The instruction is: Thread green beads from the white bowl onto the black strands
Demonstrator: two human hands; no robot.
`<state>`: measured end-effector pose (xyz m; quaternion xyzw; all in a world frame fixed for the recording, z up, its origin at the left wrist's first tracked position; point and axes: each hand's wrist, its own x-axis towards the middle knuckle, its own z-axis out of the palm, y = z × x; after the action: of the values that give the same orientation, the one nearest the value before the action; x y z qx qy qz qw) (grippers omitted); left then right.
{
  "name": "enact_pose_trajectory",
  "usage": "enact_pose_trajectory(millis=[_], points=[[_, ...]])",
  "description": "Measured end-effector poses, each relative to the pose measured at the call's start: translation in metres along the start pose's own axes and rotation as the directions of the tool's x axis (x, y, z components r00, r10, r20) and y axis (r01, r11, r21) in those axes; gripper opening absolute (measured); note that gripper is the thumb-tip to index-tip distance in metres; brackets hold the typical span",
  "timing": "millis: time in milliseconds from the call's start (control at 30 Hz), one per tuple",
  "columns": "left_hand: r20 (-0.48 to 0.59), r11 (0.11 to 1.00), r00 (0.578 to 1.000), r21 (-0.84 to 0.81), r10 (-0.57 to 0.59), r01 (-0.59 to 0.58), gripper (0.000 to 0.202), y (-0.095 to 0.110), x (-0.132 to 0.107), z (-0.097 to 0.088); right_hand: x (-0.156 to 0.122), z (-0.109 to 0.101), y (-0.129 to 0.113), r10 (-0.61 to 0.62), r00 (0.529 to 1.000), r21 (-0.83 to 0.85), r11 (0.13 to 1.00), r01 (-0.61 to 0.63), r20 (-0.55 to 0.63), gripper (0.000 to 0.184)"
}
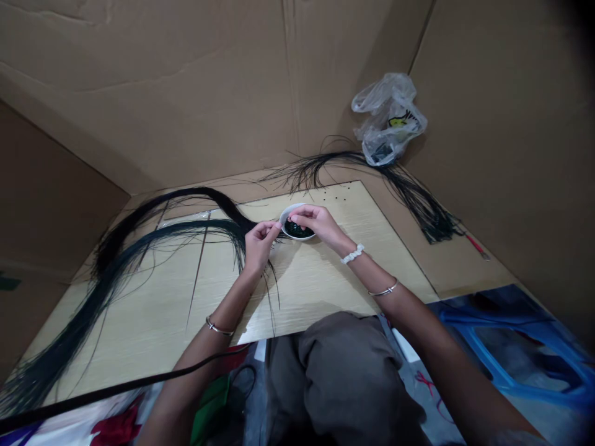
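Currently, the left hand (pixel 259 244) pinches black fibre strands (pixel 204 227) at the rim of a small white bowl (pixel 303 238) near the far edge of the pale wood board (pixel 320 291). The right hand (pixel 312 223), just beside it, pinches over the dark beads (pixel 297 231) inside, its hold too small to tell. Keep both pinches above the bowl.

From my remote post: matt corrugated cardboard (pixel 186 93) behind a smooth, pale wood-grain board (pixel 139 347), glossy black strands (pixel 139 248) across it, and a white glazed bowl (pixel 302 238). A crinkled clear plastic bag (pixel 388 121) and polished metal bangle (pixel 383 288) shone.
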<state>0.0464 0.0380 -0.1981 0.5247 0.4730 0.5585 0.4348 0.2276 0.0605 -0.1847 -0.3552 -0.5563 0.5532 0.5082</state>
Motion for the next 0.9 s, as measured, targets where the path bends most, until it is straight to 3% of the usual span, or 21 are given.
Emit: enact_pose_trajectory(millis=[667, 900], points=[[0.007, 0.998, 0.999, 0.059, 0.031, -0.032, 0.031, -0.0018, -0.0001, -0.0010, 0.0000, -0.0009, 0.0030, -0.059, 0.998, -0.115, 0.991, 0.062, 0.028, 0.024], [-0.001, 0.997, 1.000, 0.063, 0.032, -0.031, 0.031, 0.0022, -0.0023, 0.0009, -0.0006, -0.0006, 0.0028, -0.037, 0.997, 0.002, 0.999, 0.037, 0.074, 0.028]])
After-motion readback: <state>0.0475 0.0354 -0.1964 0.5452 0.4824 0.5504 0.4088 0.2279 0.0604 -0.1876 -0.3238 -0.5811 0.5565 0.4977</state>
